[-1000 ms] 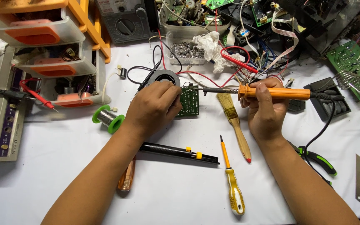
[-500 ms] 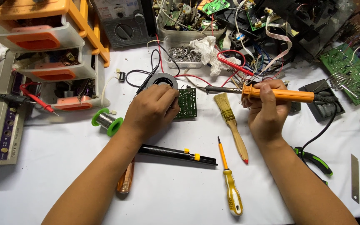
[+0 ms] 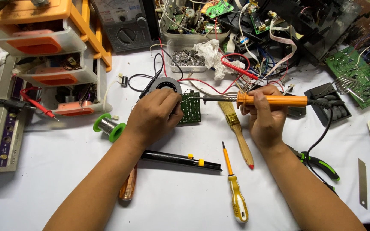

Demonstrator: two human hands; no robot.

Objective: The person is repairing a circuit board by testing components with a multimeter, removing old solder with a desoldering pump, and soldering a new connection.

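Your left hand (image 3: 155, 114) pins the light, fragile green circuit board (image 3: 190, 109) by its edge; your right hand (image 3: 265, 115) is closed around the stiff orange soldering iron (image 3: 275, 101) by its handle.

- Orange-handled soldering iron (image 3: 273, 100) with black cord
- Green printed circuit board (image 3: 190, 109)
- Green-flanged spool of silver solder wire (image 3: 109, 126)
- Yellow-handled screwdriver (image 3: 235, 190), orange shaft
- White tablecloth (image 3: 56, 171)

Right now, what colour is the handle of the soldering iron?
Orange, on the soldering iron in the right hand; head view.
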